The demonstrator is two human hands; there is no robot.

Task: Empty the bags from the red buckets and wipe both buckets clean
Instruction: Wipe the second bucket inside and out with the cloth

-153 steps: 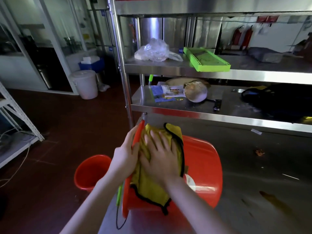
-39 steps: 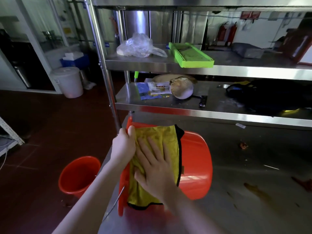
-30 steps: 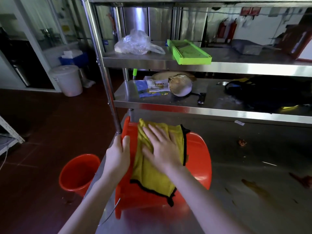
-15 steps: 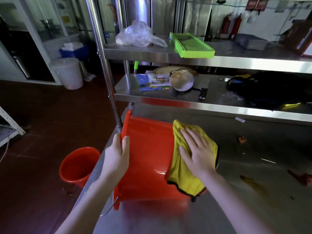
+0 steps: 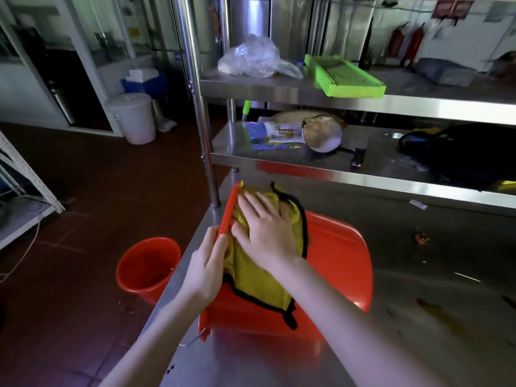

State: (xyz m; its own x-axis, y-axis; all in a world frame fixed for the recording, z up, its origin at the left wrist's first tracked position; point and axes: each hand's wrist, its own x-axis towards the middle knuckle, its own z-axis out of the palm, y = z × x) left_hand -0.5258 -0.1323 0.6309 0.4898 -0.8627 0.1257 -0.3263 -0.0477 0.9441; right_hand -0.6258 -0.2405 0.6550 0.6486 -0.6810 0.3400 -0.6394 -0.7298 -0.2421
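I see the red bucket (image 5: 340,263) lying on its side at the near left corner of the steel desk (image 5: 435,317), its mouth turned left toward the desk's edge. My left hand (image 5: 205,270) comes in from below with the forearm angled up and to the right. It grips the bucket's rim, thumb laid along the outer side of the rim; the other fingers are hidden behind it. My right hand (image 5: 265,230) reaches across from the lower right and lies flat on the yellow cloth (image 5: 259,286). Its fingers are straight and slightly spread, pointing up and left toward the rim, and the palm presses the cloth against the bucket's outer wall. The cloth, edged in black, drapes over the upper side of the bucket just beside the rim, with one corner hanging down the near side. The two hands sit close together, the left thumb just beside the cloth. The second red bucket (image 5: 148,266) stands upright on the floor, left of the desk.
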